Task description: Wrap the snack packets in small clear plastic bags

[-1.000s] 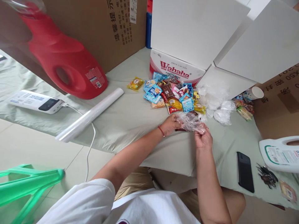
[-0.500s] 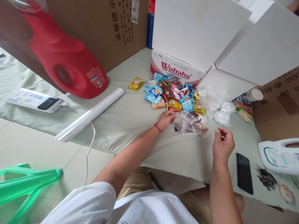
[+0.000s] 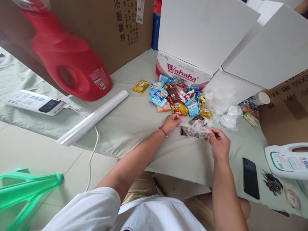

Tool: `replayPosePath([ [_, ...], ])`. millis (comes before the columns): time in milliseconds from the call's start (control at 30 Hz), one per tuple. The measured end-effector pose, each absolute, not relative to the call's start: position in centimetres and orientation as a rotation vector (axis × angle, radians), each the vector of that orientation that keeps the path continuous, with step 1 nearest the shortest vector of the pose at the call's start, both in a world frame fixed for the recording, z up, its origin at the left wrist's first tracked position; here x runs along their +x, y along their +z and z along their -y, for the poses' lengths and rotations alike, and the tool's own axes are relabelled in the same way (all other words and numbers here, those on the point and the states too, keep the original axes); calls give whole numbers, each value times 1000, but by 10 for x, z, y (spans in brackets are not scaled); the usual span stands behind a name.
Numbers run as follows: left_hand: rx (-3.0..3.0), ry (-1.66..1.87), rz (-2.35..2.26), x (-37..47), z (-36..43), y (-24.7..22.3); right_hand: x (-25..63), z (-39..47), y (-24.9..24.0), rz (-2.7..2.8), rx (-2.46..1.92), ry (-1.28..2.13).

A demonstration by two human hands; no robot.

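Partly hidden beneath clear film [image 3: 196, 129] pinched by both hands [image 3: 171, 124] [image 3: 220, 146], a dark packet [image 3: 183, 132], details blurred

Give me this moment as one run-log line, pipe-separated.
left hand: pinching clear plastic, left edge | right hand: pinching same, right end | beneath plastic: brown packet | beyond: snack pile

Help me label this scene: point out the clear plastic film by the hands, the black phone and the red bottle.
Clear plastic film [image 3: 197, 129], head view: its crumpled middle.
Black phone [image 3: 251, 178], head view: middle of its upper face.
Red bottle [image 3: 81, 61], head view: its body, beside the handle hole.
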State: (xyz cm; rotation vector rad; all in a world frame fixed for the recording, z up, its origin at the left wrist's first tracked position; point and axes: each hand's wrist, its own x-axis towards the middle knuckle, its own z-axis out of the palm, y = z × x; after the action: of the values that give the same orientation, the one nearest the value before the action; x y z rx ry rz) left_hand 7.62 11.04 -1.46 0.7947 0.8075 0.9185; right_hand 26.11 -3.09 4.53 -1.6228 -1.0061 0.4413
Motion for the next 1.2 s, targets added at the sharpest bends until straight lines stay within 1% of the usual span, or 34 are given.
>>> replayPosePath([
  [133,678,922,-819,71,-114,-12,271,60,41,758,-1485,458],
  [233,575,913,-806,65,-116,-8,274,81,31,708,-1437,445],
  [300,524,895,-792,61,-118,-4,273,97,24,818,-1460,397],
  [467,469,845,-775,56,-121,1,264,143,19,1474,-1646,154],
  [533,470,834,-769,56,-121,2,260,159,17,1613,-1681,104],
  [600,506,827,-786,59,-118,3,257,171,15,1671,-1695,115],
  [733,695,864,-940,67,-111,-1,258,187,12,1719,-1697,288],
  [833,872,929,-1058,73,-109,-7,266,189,12,1556,-1791,392],
  [933,1003,978,-1060,76,-106,-10,277,176,12,1148,-1999,420],
  [1000,965,1016,-1049,79,-103,-8,280,160,12,911,-2082,532],
  [1100,772,1067,-1065,86,-93,0,274,132,11,704,-2047,764],
  [1200,622,1051,-1073,89,-82,8,257,105,11,560,-1858,884],
])
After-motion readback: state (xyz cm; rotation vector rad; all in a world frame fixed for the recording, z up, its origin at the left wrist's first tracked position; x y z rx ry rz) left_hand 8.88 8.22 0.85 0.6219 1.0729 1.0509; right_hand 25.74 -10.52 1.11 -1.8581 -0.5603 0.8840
